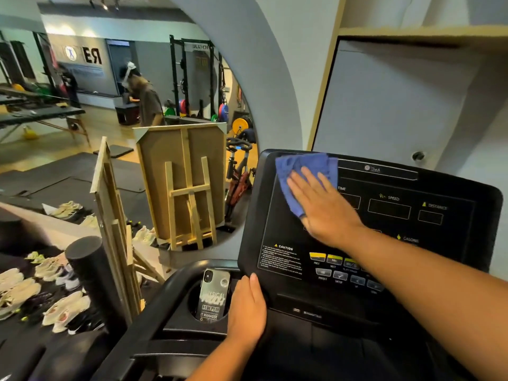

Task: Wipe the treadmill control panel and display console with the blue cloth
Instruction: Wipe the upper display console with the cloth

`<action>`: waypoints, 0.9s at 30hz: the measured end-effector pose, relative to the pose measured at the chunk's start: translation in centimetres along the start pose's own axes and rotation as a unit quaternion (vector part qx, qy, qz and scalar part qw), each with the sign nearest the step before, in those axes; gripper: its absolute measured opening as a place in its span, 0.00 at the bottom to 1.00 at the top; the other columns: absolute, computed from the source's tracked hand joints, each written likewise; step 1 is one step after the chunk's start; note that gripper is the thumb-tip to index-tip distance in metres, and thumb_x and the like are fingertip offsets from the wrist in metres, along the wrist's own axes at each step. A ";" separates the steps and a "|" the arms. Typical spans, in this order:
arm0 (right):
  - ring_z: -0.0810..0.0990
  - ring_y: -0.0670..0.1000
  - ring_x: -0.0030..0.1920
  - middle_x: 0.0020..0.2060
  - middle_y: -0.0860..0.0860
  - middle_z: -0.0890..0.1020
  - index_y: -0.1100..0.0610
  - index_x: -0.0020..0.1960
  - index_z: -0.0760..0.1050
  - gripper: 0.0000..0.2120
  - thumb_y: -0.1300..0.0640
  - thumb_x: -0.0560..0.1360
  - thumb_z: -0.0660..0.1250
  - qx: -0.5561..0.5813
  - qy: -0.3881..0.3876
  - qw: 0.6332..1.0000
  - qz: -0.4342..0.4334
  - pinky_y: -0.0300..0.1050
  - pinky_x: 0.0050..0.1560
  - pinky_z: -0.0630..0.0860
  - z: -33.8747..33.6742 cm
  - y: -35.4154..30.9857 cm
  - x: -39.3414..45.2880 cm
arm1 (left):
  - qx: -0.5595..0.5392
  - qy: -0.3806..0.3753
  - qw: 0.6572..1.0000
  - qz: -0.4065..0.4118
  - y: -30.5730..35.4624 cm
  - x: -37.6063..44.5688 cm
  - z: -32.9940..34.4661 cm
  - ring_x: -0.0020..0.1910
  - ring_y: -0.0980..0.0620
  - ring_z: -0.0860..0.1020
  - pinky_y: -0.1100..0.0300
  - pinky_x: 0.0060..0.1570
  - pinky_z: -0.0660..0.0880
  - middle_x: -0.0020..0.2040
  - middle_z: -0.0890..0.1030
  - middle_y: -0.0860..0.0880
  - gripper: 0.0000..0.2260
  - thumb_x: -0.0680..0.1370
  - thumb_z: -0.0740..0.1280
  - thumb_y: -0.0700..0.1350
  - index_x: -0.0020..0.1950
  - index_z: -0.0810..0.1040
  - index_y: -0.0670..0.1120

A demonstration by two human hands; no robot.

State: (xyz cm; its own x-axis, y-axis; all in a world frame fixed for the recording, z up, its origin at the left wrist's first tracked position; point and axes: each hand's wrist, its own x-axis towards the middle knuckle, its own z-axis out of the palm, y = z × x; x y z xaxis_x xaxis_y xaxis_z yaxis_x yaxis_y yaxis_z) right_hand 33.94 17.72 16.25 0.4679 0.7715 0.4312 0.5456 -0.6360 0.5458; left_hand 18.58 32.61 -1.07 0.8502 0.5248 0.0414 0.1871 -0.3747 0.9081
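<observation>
The right hand [324, 207] lies flat with fingers spread on the blue cloth [305, 174], pressing it against the upper left corner of the console [384, 243], while the left hand [247, 306] grips the console's lower left edge, fingers together and thumb on the front. The cloth looks soft, light and bunched, so a broad palm should hold it better than a pinch. A phone [213, 294] stands in the cup holder just beside the left hand.

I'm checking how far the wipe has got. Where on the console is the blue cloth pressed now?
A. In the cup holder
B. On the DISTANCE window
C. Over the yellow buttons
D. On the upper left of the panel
D: the right hand presses the blue cloth flat on the console panel's upper left corner.
</observation>
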 end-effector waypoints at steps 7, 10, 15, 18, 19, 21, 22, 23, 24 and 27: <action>0.47 0.64 0.80 0.81 0.57 0.51 0.57 0.82 0.49 0.38 0.46 0.78 0.61 0.055 0.012 0.996 0.064 0.62 0.78 0.44 -0.7 -3.8 3.3 | -0.011 -0.007 1.000 -0.018 0.5 -0.3 -0.2 0.49 0.56 0.77 0.55 0.53 0.70 0.46 0.79 0.54 0.17 0.84 0.50 0.56 0.48 0.75 0.52; 0.47 0.61 0.80 0.81 0.56 0.52 0.58 0.81 0.50 0.38 0.47 0.78 0.61 0.050 0.006 0.998 -0.033 0.59 0.79 0.43 0.4 -5.4 2.1 | -0.018 -0.011 1.000 -0.014 0.3 -0.2 0.0 0.49 0.57 0.77 0.54 0.53 0.71 0.46 0.79 0.54 0.18 0.84 0.49 0.57 0.47 0.75 0.52; 0.47 0.58 0.81 0.81 0.57 0.52 0.60 0.81 0.49 0.38 0.50 0.78 0.61 0.046 0.008 0.998 0.047 0.57 0.79 0.46 0.3 0.4 -1.4 | -0.011 -0.014 1.000 -0.014 0.0 0.1 0.1 0.52 0.55 0.77 0.53 0.55 0.70 0.49 0.79 0.54 0.19 0.84 0.48 0.58 0.49 0.76 0.53; 0.47 0.57 0.81 0.81 0.57 0.53 0.61 0.81 0.49 0.36 0.51 0.78 0.58 0.048 0.024 0.989 0.140 0.58 0.79 0.48 0.1 5.2 -5.9 | -0.008 -0.016 1.000 -0.015 -0.2 0.2 0.3 0.57 0.50 0.77 0.53 0.59 0.69 0.54 0.80 0.51 0.20 0.84 0.48 0.57 0.55 0.77 0.51; 0.48 0.57 0.81 0.81 0.57 0.53 0.61 0.81 0.49 0.35 0.50 0.79 0.55 0.059 0.029 0.981 0.185 0.58 0.79 0.49 0.1 7.1 -8.1 | -0.008 -0.016 1.000 -0.017 -0.3 0.3 0.4 0.59 0.49 0.76 0.52 0.61 0.69 0.56 0.79 0.49 0.22 0.84 0.47 0.57 0.58 0.77 0.49; 0.48 0.57 0.81 0.81 0.57 0.54 0.60 0.81 0.49 0.33 0.49 0.81 0.53 0.098 0.045 0.946 0.305 0.60 0.79 0.50 0.4 10.6 -13.2 | 0.001 -0.014 1.000 -0.019 -0.3 0.4 0.5 0.62 0.46 0.75 0.50 0.63 0.68 0.59 0.79 0.45 0.26 0.83 0.46 0.59 0.61 0.77 0.46; 0.49 0.57 0.81 0.81 0.57 0.55 0.61 0.81 0.50 0.32 0.49 0.82 0.53 0.118 0.058 0.922 0.364 0.61 0.78 0.51 0.6 11.8 -15.9 | 0.009 -0.012 1.000 -0.022 -0.2 0.4 0.5 0.64 0.44 0.75 0.49 0.64 0.67 0.61 0.79 0.42 0.27 0.83 0.46 0.59 0.62 0.77 0.44; 0.49 0.58 0.81 0.81 0.58 0.55 0.61 0.81 0.50 0.31 0.49 0.83 0.53 0.138 0.072 0.899 0.410 0.62 0.78 0.52 0.9 12.5 -18.2 | 0.016 -0.009 0.999 -0.028 0.0 0.5 0.5 0.66 0.41 0.73 0.49 0.65 0.65 0.63 0.77 0.40 0.27 0.83 0.46 0.58 0.64 0.76 0.42; 0.49 0.58 0.81 0.81 0.57 0.54 0.61 0.81 0.50 0.30 0.50 0.84 0.53 0.156 0.085 0.879 0.443 0.62 0.78 0.53 1.2 12.7 -19.7 | 0.022 -0.009 0.999 -0.038 0.2 0.5 0.6 0.68 0.40 0.72 0.48 0.67 0.64 0.66 0.76 0.38 0.26 0.84 0.47 0.56 0.66 0.75 0.40; 0.45 0.57 0.81 0.81 0.57 0.50 0.61 0.81 0.46 0.31 0.48 0.84 0.50 0.175 0.105 0.827 0.523 0.61 0.78 0.52 1.9 11.4 -19.7 | 0.034 -0.015 0.997 -0.060 0.4 0.7 0.8 0.70 0.39 0.70 0.48 0.69 0.62 0.70 0.73 0.36 0.24 0.85 0.48 0.53 0.67 0.74 0.39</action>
State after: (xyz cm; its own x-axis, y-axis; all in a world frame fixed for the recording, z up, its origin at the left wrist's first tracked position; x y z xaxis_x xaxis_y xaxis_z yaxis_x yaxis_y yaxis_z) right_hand 32.27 -4.79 12.66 0.7011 -0.2414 0.6709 0.1038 -0.8964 -0.4310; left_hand 19.60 32.21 -1.03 0.8339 0.5462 -0.0793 0.3206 -0.3625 0.8751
